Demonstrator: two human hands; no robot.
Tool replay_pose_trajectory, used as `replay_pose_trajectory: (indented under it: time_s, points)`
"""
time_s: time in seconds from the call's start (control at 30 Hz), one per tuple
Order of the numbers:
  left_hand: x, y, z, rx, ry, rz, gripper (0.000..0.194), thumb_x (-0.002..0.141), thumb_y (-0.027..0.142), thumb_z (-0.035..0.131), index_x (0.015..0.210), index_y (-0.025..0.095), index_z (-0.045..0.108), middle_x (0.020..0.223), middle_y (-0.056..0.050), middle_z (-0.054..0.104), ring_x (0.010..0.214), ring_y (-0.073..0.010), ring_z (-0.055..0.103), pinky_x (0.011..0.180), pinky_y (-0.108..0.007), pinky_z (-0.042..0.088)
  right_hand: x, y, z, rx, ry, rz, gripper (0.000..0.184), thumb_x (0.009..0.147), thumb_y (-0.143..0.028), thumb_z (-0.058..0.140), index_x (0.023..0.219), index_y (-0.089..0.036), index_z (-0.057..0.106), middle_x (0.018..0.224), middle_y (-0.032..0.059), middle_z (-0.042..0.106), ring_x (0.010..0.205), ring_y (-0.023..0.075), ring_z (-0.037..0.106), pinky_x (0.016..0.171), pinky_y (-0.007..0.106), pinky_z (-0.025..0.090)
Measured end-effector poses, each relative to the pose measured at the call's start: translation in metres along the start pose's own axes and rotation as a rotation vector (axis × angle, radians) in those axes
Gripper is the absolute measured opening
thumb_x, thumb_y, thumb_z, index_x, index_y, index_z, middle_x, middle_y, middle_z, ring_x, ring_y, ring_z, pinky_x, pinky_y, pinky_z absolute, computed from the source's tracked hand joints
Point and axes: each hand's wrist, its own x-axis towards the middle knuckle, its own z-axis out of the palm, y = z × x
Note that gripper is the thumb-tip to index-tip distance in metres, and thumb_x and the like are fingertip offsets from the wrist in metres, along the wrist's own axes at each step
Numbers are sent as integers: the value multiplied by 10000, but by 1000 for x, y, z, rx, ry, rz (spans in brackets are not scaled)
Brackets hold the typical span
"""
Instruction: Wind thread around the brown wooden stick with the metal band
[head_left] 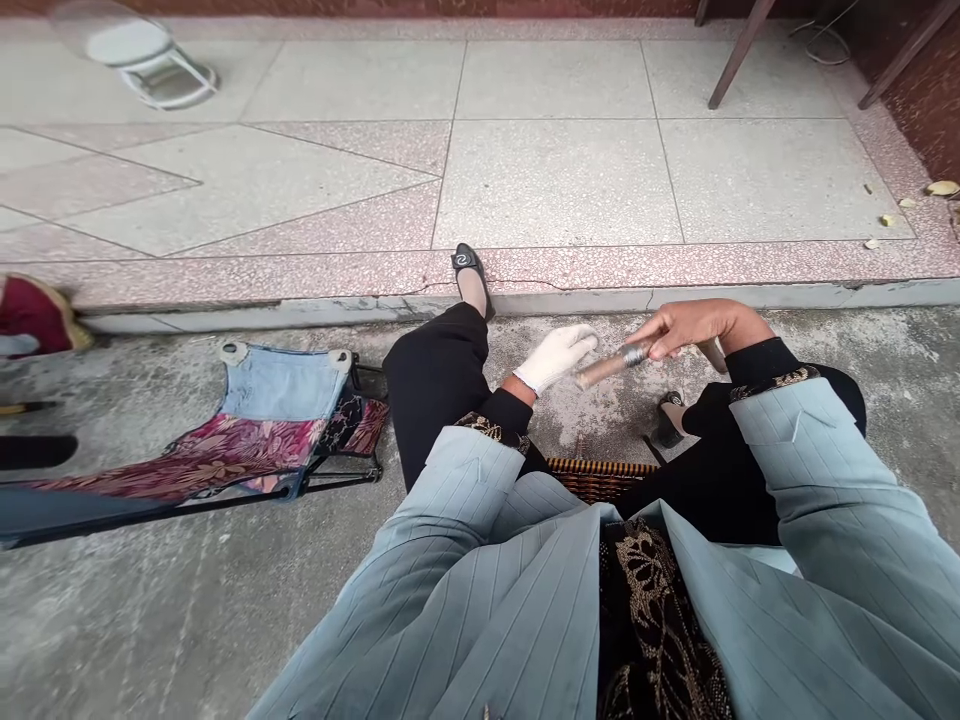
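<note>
Above the rough concrete ground (247,590), between the seated person's spread knees and the raised tiled step (555,180), a brown cylindrical handle (602,371) is held in the air. The bare right hand (694,328) is closed on it near a shiny grey band (635,354), thumb and fingers pinched around that end. Its free end slants down toward the left hand (556,358), which wears a white knit glove. The gloved fingers are loosely open, slightly bent and a little blurred — close to the handle, apparently apart from it. A curved greyish-brown piece (711,355) shows just below the right hand; whether it joins the handle, I cannot tell.

Under the person, the woven edge of a wicker seat (600,480) shows between black trousers (439,375). One black shoe (465,262) rests against the step's edge, while the other (666,422) is on the concrete. To the left stands a low folding chair (255,440) with denim and floral cloth on a dark frame. Farther off, on the tiles, is a white stool (161,65) — and at the far left, part of a red shoe (37,315).
</note>
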Motion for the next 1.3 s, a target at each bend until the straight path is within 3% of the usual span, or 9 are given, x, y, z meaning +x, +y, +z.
replay_pose_trajectory:
  time_s: [0.3,0.4,0.47,0.53,0.63,0.77,0.87,1.13,1.3]
  points:
    - [-6,6,21,-224,-235,-6,374,946,417,399,949,146,657,619,21,498,513,-81,425,498,-196,329,9,-3,1,363,601,-40,538,741,-308,740,1252,-166,651,673,-13,602,560,86,480,555,225,426]
    - [-8,9,21,-225,-314,28,390,952,434,386,974,152,655,601,29,481,504,-80,411,496,-195,311,19,1,2,210,791,101,529,809,-310,668,1311,-151,610,722,25,641,575,112,505,572,250,437]
    - [-8,11,21,-178,-342,76,384,950,430,395,958,154,661,646,15,531,556,-89,455,541,-200,338,26,2,2,-71,854,256,490,829,-324,640,1297,-180,629,822,50,681,656,145,563,635,272,453]
    - [-8,13,19,-90,-332,114,375,946,419,403,935,153,668,719,-3,588,629,-105,506,601,-211,368,32,3,3,-405,803,420,427,823,-340,640,1231,-222,680,941,66,703,780,195,612,692,294,453]
    - [-7,12,12,51,-260,120,359,937,403,414,914,154,671,796,-14,632,712,-132,549,672,-230,389,34,2,7,-681,491,562,339,797,-306,658,1118,-233,738,992,77,710,835,222,619,680,296,440]
    - [-5,8,2,126,-178,93,323,916,381,438,948,160,671,874,-25,660,810,-163,583,756,-253,408,25,2,10,-398,-89,396,387,745,-313,717,1111,-192,743,788,33,696,621,124,548,591,243,418]
    - [-1,4,0,84,-108,63,304,914,353,442,949,153,667,906,-40,670,850,-178,595,785,-268,419,14,0,6,-126,-162,132,551,715,-409,755,1216,-191,692,755,1,671,567,83,487,568,223,402]
    - [-1,2,15,-24,-107,18,302,947,337,413,899,147,643,741,-26,629,673,-137,559,679,-252,414,4,-3,-1,233,397,-89,612,750,-375,736,1319,-187,609,756,-5,633,608,84,488,599,230,429]
    - [-6,5,23,12,-215,97,329,953,377,394,934,169,648,756,2,616,667,-123,543,678,-240,395,24,-1,2,13,731,166,532,844,-345,622,1336,-144,590,861,75,671,671,146,557,645,286,470]
